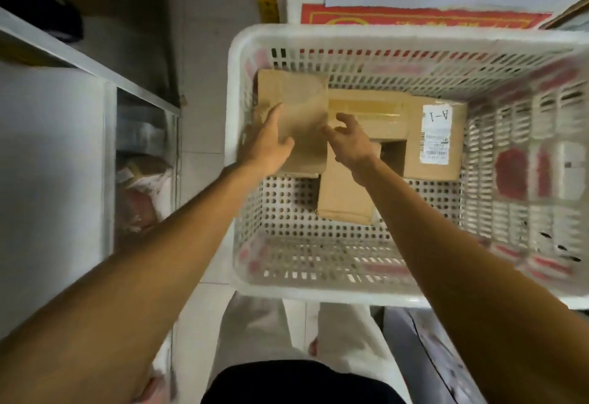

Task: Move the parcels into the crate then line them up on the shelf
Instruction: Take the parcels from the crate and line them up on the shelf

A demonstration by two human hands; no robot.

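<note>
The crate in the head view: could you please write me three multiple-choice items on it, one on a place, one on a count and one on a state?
1. Where in the white crate is the box with the A-1 label?
A. right of the other boxes
B. near left corner
C. outside it

2. How many cardboard boxes show in the crate?
A. one
B. four
C. seven

3. What is the left hand doing?
A. hanging free
B. resting on the leftmost box
C. gripping the crate's rim

Answers: 1 A, its label sits right of the rest. 2 B, the labelled box, the taped box, the small box and the leftmost one. 3 B, its fingers lie on that box, with the right hand at its edge.
</note>
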